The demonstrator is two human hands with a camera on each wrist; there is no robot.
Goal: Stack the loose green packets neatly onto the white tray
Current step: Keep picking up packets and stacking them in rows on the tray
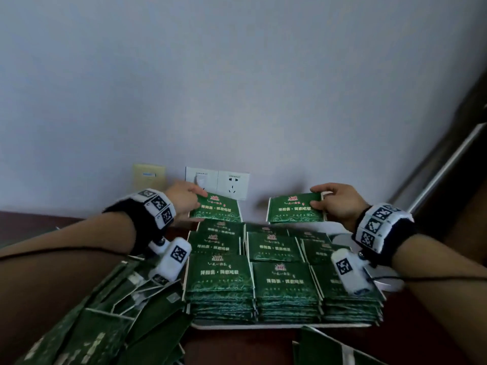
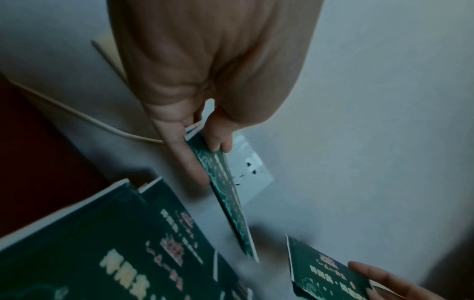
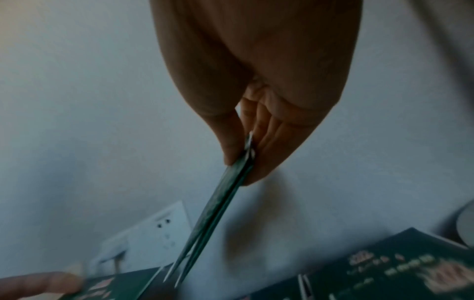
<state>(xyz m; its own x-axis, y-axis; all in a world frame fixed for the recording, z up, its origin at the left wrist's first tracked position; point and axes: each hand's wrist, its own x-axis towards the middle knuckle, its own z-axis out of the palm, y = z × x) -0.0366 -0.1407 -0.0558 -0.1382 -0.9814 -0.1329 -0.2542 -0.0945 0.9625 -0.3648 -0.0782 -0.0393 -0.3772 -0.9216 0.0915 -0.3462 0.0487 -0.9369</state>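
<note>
Stacks of green packets [image 1: 218, 275] fill the white tray [image 1: 276, 326] in rows. My left hand [image 1: 193, 204] pinches a green packet [image 1: 216, 208] by its left edge, above the tray's far left. In the left wrist view that left-hand packet [image 2: 228, 194] shows edge-on between thumb and fingers. My right hand [image 1: 320, 200] pinches another green packet [image 1: 295, 208] by its right edge, above the tray's far middle. In the right wrist view the right-hand packet [image 3: 218, 205] looks like two thin layers held together. Both packets hang in the air, apart from each other.
A heap of loose green packets [image 1: 105, 320] lies left of the tray on the dark red table [image 1: 237, 349], and more packets [image 1: 324, 349] lie at the front right. Wall sockets [image 1: 233, 184] sit on the wall just behind the tray. A white round object [image 1: 340, 237] lies behind the tray's right side.
</note>
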